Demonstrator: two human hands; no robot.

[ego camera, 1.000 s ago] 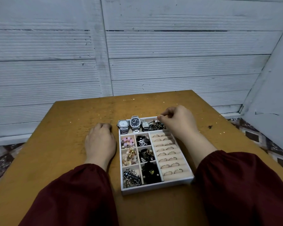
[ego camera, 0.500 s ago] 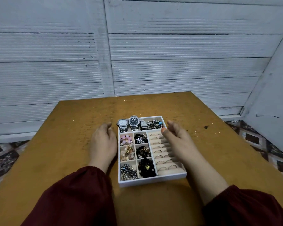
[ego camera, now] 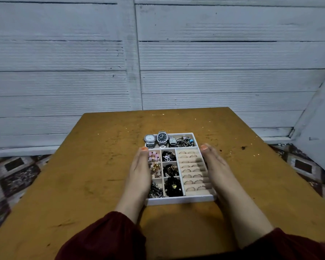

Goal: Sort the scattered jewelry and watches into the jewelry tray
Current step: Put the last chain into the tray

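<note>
A white jewelry tray (ego camera: 180,200) sits on the brown table (ego camera: 94,166). Its back row holds a silver watch (ego camera: 150,139), a dark-faced watch (ego camera: 162,137), a small watch (ego camera: 172,141) and a heap of bracelets (ego camera: 185,141). Small compartments on the left hold pink beads (ego camera: 154,156) and dark jewelry (ego camera: 173,186). Rings (ego camera: 192,170) sit in the padded slots on the right. My left hand (ego camera: 139,171) lies flat against the tray's left side with fingers straight. Along the right side, my right hand (ego camera: 217,167) presses flat the same way.
A grey ribbed wall (ego camera: 158,62) stands just behind the table. Patterned floor (ego camera: 13,171) shows on both sides of the table. Dark red sleeves (ego camera: 105,239) cover my forearms near the front edge.
My right hand left the bracelet compartment and came down along the tray's right side. My left hand uncurled and slid against the tray's left side. The camera view tilted slightly.
</note>
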